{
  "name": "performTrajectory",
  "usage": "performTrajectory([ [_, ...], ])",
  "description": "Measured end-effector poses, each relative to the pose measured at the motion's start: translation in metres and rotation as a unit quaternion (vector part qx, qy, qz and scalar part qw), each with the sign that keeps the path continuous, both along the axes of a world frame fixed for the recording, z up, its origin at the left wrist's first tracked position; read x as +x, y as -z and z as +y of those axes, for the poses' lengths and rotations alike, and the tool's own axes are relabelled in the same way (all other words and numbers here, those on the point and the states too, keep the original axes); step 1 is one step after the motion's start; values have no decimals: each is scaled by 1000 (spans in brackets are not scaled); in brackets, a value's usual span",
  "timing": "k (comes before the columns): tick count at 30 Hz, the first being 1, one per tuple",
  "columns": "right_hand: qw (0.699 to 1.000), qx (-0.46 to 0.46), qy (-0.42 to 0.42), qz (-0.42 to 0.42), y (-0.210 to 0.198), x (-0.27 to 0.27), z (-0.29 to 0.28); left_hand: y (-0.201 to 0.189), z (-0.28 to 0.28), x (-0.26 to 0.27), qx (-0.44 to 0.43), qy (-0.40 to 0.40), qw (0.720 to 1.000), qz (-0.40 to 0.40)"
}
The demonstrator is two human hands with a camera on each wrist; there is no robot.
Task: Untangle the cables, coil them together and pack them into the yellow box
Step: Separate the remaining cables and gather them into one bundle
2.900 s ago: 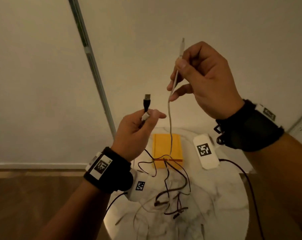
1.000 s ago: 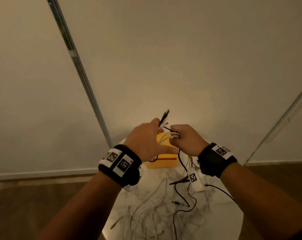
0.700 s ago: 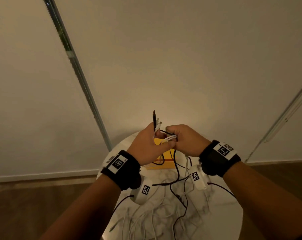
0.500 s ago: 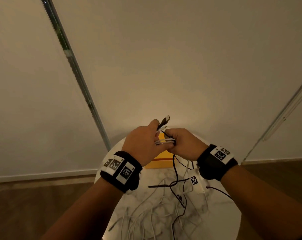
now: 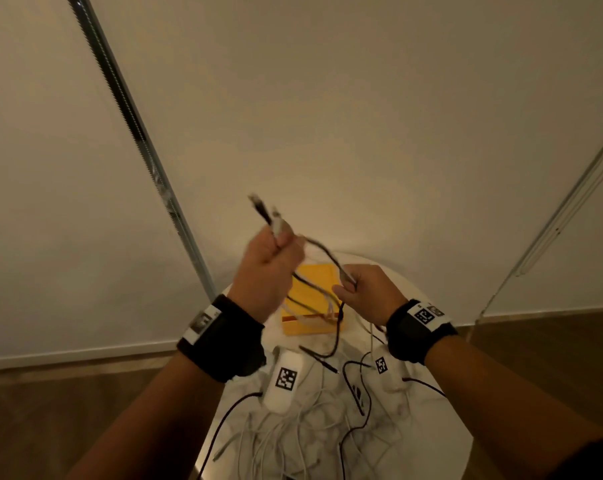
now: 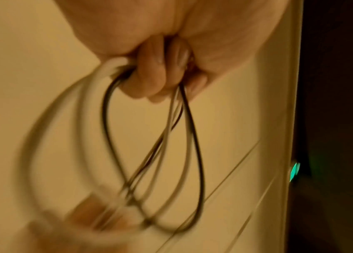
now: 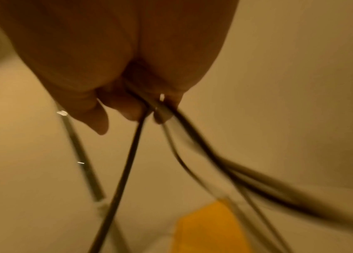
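Midway through coiling, both hands hold the cables up over the tabletop.

Nearest, loose white and black cable tails (image 5: 293, 431) lie sprawled on the round marble tabletop (image 5: 431, 427) — slack not yet gathered, so the winding looks only part done. Above them the left hand (image 5: 269, 271) has its grip curled tight round the cables (image 6: 154, 154), loops hanging below the fingers (image 6: 149, 82) and the plug ends (image 5: 263, 213) poking up out of the fist, probably to keep the ends together. The right hand (image 5: 366, 292), lower and just beside it, pinches the strands between thumb and fingers (image 7: 128, 106), seemingly feeding the next turn across. Beyond the hands sits the yellow box (image 5: 314, 299) on the tabletop — close under the work, with cables trailing over it.
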State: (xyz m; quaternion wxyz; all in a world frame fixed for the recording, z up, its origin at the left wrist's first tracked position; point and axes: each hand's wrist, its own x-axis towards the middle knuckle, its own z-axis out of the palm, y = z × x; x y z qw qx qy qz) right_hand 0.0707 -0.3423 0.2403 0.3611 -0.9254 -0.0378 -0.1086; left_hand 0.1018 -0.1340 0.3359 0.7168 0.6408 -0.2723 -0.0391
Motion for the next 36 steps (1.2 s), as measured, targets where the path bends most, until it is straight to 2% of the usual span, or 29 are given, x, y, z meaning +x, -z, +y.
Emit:
performTrajectory([
  [2,999,-19,34,19,28,-8,-11,-18,7,6,-102,-10,994,45],
  [5,997,-8,65,38,59,-13,-17,-25,11,6,-121,-19,992,31],
  [8,992,-34,100,63,77,-9,-15,-28,10,1,-170,-43,982,67],
  [10,988,-19,122,93,88,-10,-19,-35,15,4,-202,-65,975,61],
  [13,991,36,103,77,89,-14,-23,-40,24,10,-192,-103,975,39],
  [15,996,24,55,66,78,-18,-19,-39,30,12,-163,-136,976,38],
  [17,996,19,43,70,69,-21,-17,-37,36,16,-157,-159,974,35],
  [21,990,108,23,85,57,-29,-16,-39,43,18,-162,-168,972,27],
  [25,963,238,-57,112,43,-38,-7,-45,44,19,-174,-175,969,27],
  [27,943,308,-54,112,41,-40,-4,-48,45,21,-193,-176,965,27],
  [32,884,429,46,180,61,-33,-11,-51,42,17,-235,-180,955,3],
  [36,831,416,239,282,106,-28,-31,-56,42,13,-257,-198,946,-18],
])
